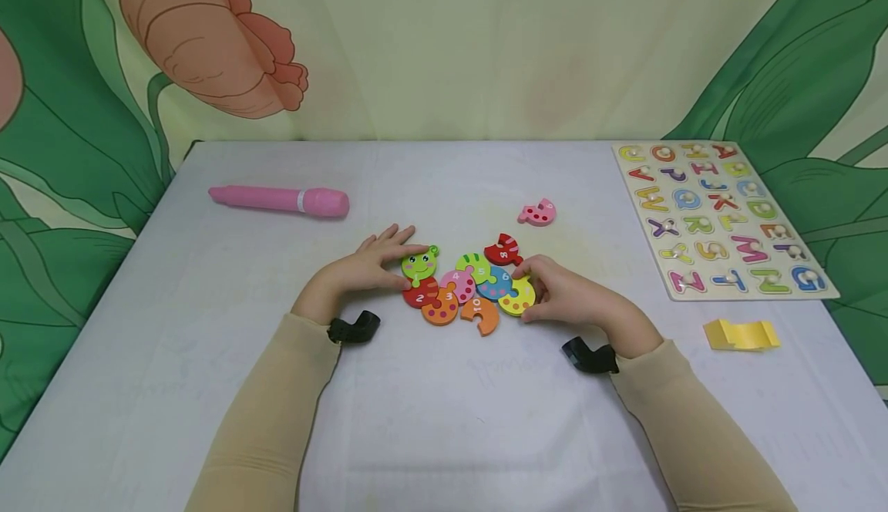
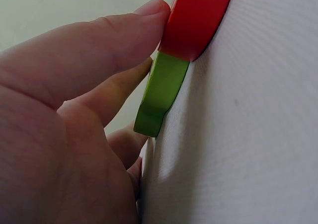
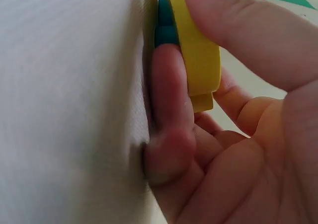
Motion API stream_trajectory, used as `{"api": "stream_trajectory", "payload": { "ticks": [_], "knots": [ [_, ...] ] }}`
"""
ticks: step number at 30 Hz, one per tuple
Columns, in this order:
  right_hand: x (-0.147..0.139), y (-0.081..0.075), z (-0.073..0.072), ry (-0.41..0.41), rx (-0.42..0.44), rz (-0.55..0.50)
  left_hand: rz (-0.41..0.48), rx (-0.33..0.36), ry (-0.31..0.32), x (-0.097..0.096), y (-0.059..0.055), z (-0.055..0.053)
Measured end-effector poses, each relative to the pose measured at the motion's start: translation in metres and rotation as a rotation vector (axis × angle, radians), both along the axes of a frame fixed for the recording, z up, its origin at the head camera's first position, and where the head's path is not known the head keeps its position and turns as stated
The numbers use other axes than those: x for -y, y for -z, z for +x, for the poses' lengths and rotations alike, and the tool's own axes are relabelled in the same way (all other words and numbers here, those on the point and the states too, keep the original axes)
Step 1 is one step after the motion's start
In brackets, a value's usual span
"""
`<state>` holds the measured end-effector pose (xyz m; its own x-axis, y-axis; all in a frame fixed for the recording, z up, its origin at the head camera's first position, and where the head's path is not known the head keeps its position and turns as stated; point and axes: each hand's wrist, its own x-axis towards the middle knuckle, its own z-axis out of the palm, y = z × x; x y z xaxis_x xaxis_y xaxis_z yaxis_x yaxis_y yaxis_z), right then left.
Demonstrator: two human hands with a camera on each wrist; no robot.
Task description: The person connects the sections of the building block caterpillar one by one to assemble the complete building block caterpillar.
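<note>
A caterpillar number puzzle lies in a row on the table. My left hand (image 1: pixel 364 264) has its fingers spread at the left end, the index finger on the green smiling head piece (image 1: pixel 418 267) and the thumb against the red piece (image 1: pixel 420 294) numbered 2. At the other end my right hand (image 1: pixel 565 294) pinches the yellow spotted piece (image 3: pixel 198 55), the thumb on its top and a finger under it. That piece overlaps the blue piece (image 1: pixel 494 284) numbered 6. Between lie the orange piece (image 1: pixel 438 311), the pink piece (image 1: pixel 458 286) and the light green piece (image 1: pixel 469 265).
Loose pieces lie around the row: red 8 (image 1: pixel 502 250), orange 10 (image 1: pixel 481 315) and a pink spotted one (image 1: pixel 538 213). A pink marker-shaped stick (image 1: pixel 270 199) is at the back left. On the right are an alphabet board (image 1: pixel 721 223) and a yellow block (image 1: pixel 742 336).
</note>
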<state>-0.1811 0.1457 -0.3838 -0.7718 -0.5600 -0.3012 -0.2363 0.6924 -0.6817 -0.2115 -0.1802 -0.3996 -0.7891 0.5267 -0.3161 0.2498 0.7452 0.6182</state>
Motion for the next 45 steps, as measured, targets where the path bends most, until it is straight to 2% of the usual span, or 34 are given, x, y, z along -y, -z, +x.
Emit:
{"api": "stream_trajectory", "payload": {
  "ticks": [22, 30, 39, 45],
  "knots": [
    [0.002, 0.001, -0.002, 0.001, -0.015, 0.056, -0.005, -0.005, -0.011, 0.005, 0.000, 0.001],
    [-0.003, -0.004, -0.006, 0.059, -0.078, 0.036, 0.000, -0.008, -0.015, 0.006, 0.001, 0.001],
    [-0.011, -0.006, -0.026, 0.098, -0.118, 0.003, 0.010, -0.001, -0.002, 0.003, 0.000, 0.002],
    [-0.009, -0.005, -0.041, 0.096, -0.092, 0.008, 0.014, 0.008, -0.010, 0.001, 0.002, 0.001]
  ]
}}
